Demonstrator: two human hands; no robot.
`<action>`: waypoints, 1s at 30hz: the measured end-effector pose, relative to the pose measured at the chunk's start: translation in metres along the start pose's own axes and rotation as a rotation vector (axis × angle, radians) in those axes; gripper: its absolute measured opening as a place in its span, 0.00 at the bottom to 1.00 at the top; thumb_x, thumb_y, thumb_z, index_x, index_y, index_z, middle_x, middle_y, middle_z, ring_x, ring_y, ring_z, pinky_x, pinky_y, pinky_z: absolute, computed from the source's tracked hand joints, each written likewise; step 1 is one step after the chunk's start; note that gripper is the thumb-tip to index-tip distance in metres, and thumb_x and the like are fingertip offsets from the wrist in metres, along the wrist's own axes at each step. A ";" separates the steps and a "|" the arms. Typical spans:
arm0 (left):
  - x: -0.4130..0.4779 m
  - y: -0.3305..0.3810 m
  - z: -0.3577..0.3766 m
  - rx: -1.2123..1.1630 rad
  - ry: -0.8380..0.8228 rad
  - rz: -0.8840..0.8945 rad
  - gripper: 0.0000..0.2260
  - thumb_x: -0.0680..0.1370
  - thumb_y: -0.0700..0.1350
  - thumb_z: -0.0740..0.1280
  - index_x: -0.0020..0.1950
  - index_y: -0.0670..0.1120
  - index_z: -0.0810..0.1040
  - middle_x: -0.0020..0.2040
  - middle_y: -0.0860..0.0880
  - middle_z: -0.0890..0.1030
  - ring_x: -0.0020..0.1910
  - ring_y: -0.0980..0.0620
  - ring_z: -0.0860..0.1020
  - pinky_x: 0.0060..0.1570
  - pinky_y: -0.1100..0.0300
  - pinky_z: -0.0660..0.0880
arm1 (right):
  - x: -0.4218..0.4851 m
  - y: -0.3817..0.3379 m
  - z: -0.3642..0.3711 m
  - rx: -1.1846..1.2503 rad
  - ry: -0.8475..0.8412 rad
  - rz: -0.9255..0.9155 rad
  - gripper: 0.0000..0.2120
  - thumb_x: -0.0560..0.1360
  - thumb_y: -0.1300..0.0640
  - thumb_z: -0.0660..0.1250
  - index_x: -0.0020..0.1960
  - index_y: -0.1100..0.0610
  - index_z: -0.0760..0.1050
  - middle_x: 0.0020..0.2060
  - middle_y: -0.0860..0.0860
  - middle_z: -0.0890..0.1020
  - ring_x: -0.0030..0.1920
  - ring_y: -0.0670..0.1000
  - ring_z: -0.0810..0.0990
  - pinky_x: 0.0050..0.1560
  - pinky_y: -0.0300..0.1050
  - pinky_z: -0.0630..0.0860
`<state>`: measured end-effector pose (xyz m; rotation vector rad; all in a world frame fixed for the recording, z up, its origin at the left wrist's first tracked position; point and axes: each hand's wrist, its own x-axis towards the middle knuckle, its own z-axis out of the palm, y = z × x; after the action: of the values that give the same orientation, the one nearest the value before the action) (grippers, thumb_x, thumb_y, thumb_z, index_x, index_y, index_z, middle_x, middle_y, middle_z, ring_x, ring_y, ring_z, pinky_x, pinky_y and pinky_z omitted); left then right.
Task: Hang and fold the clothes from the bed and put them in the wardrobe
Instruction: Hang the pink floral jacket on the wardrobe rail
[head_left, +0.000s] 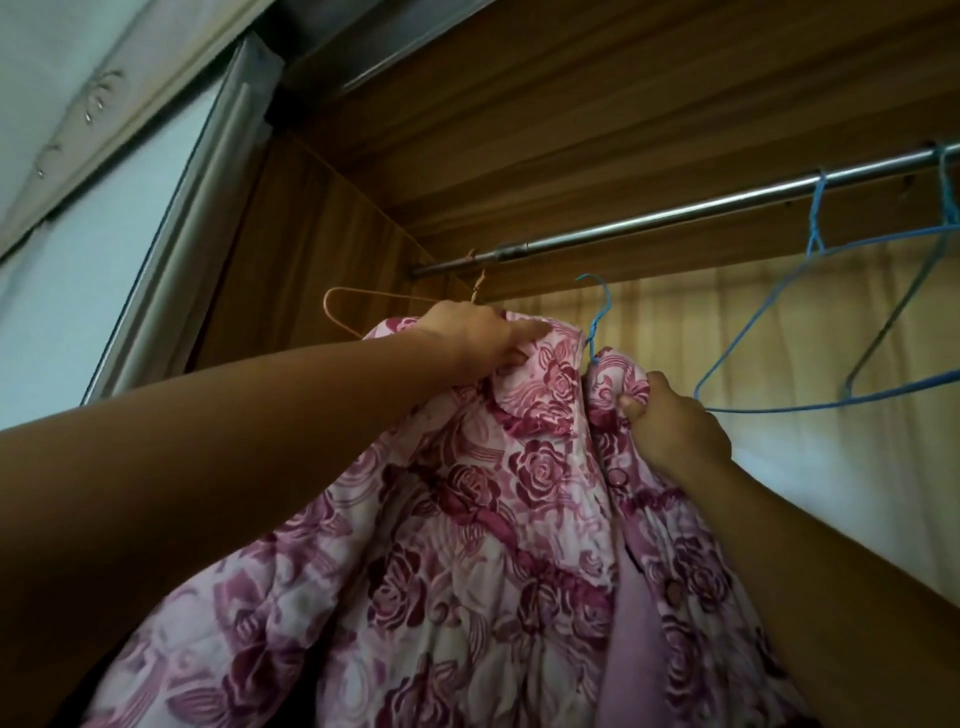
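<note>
A pink quilted jacket with a dark rose print hangs from a blue wire hanger whose hook pokes up at the collar, just below the steel wardrobe rail. The hook is not over the rail. My left hand grips the jacket's left shoulder. At the right collar edge, near the pink buttons, my right hand pinches the fabric.
An orange wire hanger hangs from the rail's left end, behind my left hand. Two empty blue wire hangers hang from the rail at the right. The wardrobe has brown fabric walls and a beige back panel. A window lies to the left.
</note>
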<state>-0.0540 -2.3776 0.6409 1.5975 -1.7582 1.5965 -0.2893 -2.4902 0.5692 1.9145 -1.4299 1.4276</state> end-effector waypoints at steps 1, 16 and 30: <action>0.006 0.000 0.002 0.016 -0.001 0.002 0.23 0.83 0.63 0.52 0.78 0.67 0.54 0.69 0.43 0.74 0.61 0.39 0.77 0.43 0.54 0.67 | 0.006 -0.001 0.003 -0.010 -0.011 0.014 0.20 0.83 0.43 0.56 0.70 0.53 0.64 0.56 0.63 0.80 0.55 0.66 0.79 0.45 0.53 0.72; 0.074 -0.035 -0.003 0.079 0.050 -0.078 0.21 0.82 0.63 0.55 0.75 0.69 0.59 0.71 0.47 0.73 0.65 0.41 0.75 0.48 0.53 0.67 | 0.104 -0.030 0.011 0.009 0.073 0.037 0.20 0.81 0.46 0.61 0.69 0.54 0.68 0.63 0.65 0.77 0.62 0.67 0.77 0.57 0.55 0.74; 0.014 -0.045 -0.002 0.148 0.042 -0.217 0.22 0.79 0.48 0.61 0.73 0.59 0.68 0.63 0.46 0.78 0.58 0.40 0.79 0.42 0.52 0.67 | 0.107 -0.090 0.052 0.172 0.024 -0.090 0.19 0.80 0.47 0.61 0.68 0.51 0.75 0.63 0.62 0.80 0.61 0.66 0.78 0.58 0.52 0.74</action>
<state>-0.0223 -2.3734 0.6755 1.7399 -1.4187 1.6731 -0.1877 -2.5452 0.6633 2.0290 -1.2288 1.5700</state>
